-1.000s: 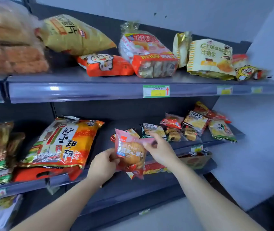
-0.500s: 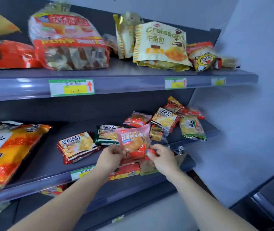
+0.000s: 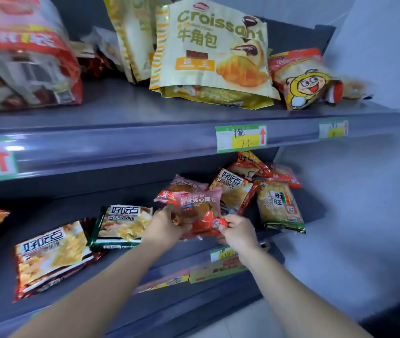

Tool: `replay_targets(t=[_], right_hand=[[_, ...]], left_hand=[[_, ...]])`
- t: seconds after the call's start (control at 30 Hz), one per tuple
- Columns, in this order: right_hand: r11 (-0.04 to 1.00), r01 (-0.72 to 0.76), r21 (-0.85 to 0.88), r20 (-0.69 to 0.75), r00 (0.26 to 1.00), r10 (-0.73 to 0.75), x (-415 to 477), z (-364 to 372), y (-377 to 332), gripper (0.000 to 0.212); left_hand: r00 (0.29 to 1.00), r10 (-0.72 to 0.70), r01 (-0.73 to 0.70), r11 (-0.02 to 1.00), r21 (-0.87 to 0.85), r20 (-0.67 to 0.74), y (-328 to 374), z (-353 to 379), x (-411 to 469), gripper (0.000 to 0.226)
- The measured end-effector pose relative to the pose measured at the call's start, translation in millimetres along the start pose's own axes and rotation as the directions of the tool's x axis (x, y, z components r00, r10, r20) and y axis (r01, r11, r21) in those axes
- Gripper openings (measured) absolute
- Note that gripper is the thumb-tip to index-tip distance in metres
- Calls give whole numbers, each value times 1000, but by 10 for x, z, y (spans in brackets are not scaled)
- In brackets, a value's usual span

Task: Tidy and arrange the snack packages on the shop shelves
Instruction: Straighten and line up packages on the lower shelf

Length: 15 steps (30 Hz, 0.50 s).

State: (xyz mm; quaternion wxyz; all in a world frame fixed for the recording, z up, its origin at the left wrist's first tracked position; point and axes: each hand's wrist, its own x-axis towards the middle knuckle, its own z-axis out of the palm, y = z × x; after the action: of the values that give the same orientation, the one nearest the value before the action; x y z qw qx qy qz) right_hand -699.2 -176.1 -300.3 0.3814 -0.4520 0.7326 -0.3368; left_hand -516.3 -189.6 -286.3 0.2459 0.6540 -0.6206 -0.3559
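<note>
A pink and red red-bean bread packet [image 3: 200,211] is held over the middle shelf [image 3: 121,272] by both hands. My left hand [image 3: 163,226] grips its lower left edge and my right hand [image 3: 236,231] pinches its lower right corner. Behind it lies a second pink bread packet [image 3: 186,185]. To the right sit a red snack packet [image 3: 236,189] and a yellow rice-cracker packet [image 3: 279,206]. A green snack packet [image 3: 123,225] and a red snack packet [image 3: 52,254] lie to the left.
The upper shelf [image 3: 145,142] carries a croissant bag [image 3: 213,52], a red bag of wrapped cakes [image 3: 23,59] and a cartoon-face packet [image 3: 303,81]. Price labels [image 3: 241,139] sit on the shelf edges. A lower shelf holds a yellow box [image 3: 216,270]. A pale wall stands at right.
The view has shifted right and closer to the shelves. Both hands have carried the bread packet right and further in over the middle shelf, near the other small packets.
</note>
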Motion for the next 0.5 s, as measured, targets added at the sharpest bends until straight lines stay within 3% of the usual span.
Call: replay_targets(t=[0.1, 0.2, 0.3, 0.4, 0.5], right_hand=[[999, -38, 6, 77, 996, 37, 307, 48, -17, 31], [997, -71, 33, 124, 990, 67, 558, -6, -22, 27], [986, -112, 119, -79, 989, 122, 795, -182, -23, 18], [978, -208, 30, -246, 947, 209, 1099, -318, 53, 39], [917, -337, 215, -151, 916, 372, 1360, -307, 158, 48]], left_hand=[[999, 34, -37, 984, 174, 18, 41, 98, 262, 67], [997, 64, -76, 937, 341, 45, 81, 182, 427, 71], [996, 63, -85, 901, 426, 66, 73, 252, 507, 68], [997, 57, -73, 903, 424, 50, 36, 313, 544, 66], [998, 64, -61, 916, 397, 6, -26, 380, 566, 65]])
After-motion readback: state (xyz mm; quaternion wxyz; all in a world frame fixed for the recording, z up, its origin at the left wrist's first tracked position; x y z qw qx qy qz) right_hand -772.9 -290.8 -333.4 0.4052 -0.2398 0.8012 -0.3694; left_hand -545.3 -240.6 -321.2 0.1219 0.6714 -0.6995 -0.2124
